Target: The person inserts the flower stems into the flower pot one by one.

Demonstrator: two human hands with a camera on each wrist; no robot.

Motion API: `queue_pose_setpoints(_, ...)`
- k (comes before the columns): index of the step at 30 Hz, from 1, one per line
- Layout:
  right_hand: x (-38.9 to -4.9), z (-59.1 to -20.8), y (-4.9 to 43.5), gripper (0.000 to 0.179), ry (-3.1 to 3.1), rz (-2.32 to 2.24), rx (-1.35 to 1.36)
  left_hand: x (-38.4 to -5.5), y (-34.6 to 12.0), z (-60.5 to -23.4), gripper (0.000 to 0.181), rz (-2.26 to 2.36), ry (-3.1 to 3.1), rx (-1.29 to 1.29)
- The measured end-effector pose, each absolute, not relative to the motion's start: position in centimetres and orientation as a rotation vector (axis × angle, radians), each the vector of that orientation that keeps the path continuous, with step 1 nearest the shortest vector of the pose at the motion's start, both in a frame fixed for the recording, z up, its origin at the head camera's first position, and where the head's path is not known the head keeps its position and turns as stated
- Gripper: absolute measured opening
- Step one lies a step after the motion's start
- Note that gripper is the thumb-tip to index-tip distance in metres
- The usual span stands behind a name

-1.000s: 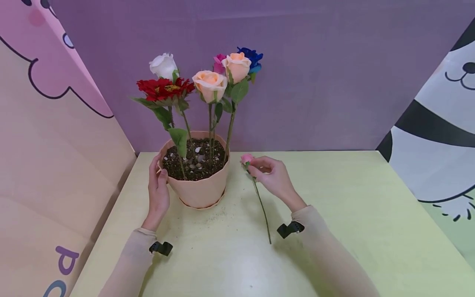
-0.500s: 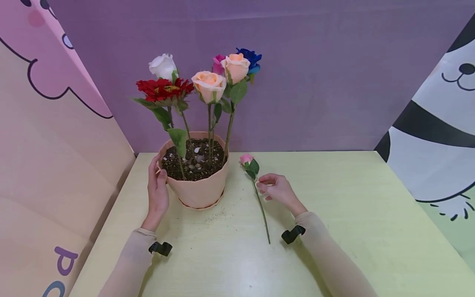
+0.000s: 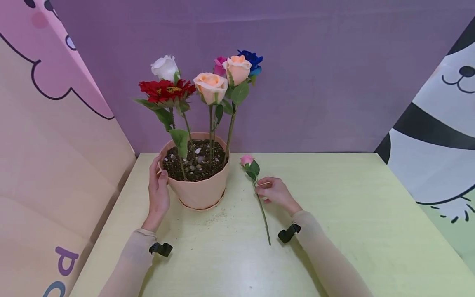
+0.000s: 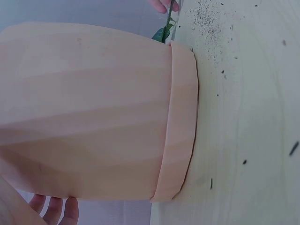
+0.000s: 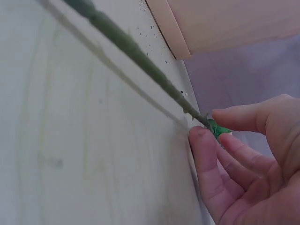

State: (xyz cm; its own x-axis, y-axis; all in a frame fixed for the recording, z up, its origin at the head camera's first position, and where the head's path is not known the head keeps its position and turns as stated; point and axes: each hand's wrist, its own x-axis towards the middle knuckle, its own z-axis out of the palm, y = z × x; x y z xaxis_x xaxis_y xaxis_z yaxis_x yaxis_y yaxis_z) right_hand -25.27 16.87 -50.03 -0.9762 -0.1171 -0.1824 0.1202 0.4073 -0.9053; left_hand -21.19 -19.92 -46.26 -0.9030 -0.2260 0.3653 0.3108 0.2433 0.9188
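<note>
My left hand (image 3: pixel 158 198) holds the left side of a peach-coloured flowerpot (image 3: pixel 198 193), its fingers (image 4: pixel 55 208) curling along the pot wall in the left wrist view. Dark soil (image 3: pixel 202 171) fills the pot. Artificial flowers stand in it: a white rose (image 3: pixel 164 68), a red flower (image 3: pixel 163 90), peach roses (image 3: pixel 211 87), a magenta one (image 3: pixel 219 66) and a blue one (image 3: pixel 252 61). Right of the pot, my right hand (image 3: pixel 276 192) pinches a pink rose (image 3: pixel 246 160) on its stem below the leaves. Its thorny green stem (image 5: pixel 140 58) slants close over the table in the right wrist view.
The pot stands on a saucer (image 3: pixel 202 208) on the pale table (image 3: pixel 352 206). Soil crumbs (image 4: pixel 208 23) are scattered beside it. A purple wall (image 3: pixel 326 82) rises behind the table, with cartoon-printed panels (image 3: pixel 438 136) on both sides.
My right hand has let go of the pink rose near its bloom, moved down the stem, and pinches it below the leaves. The left hand has stayed on the flowerpot.
</note>
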Motion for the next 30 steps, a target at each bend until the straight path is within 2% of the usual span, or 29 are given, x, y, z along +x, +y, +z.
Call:
queue_pose_setpoints(15,-25.4,-50.5,16.5,0.038,2.367,-1.681,0.029,-21.2,-19.8,-46.3,0.05,-1.687,-2.083,-0.092)
queue_pose_setpoints(30,-25.2,-48.8,17.4,0.044,2.328,-1.78,0.03,-21.3,-19.7,-46.3,0.05,-1.681,-2.068,-0.106)
